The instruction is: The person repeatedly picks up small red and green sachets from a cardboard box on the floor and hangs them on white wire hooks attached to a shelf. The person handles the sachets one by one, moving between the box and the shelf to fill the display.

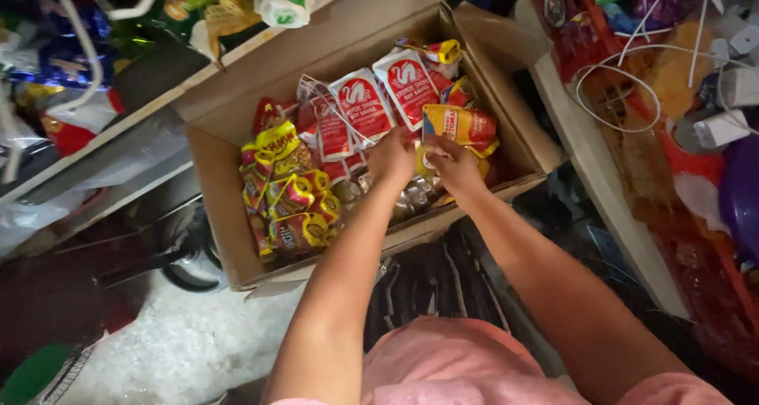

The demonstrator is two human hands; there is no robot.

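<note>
Pink shirt [466, 365] nearest, forearms reaching far into cardboard box [217, 176]. Right hand [455, 164] clamped on orange-yellow packet [462, 124] at box's right; left hand [393, 156] closed among red-white sachets [364, 105]. Seemingly mid-sorting; next calls for lifting clear of flaps. Little room: shelf edges [585, 168] crowd both sides.

Light falls from above onto the middle of the view, so the open cardboard box [225, 207] and the glossy packets [364, 105] in it are bright, with small glints on their foil. Both forearms are evenly lit and cast soft shadows into the box. The edges fall off into dimness: the lower left corner and the floor [182, 350] beside the box are dark and murky. Wide-lens distortion bends the shelf [585, 168] at right. Fine detail is soft and slightly smeared throughout.
</note>
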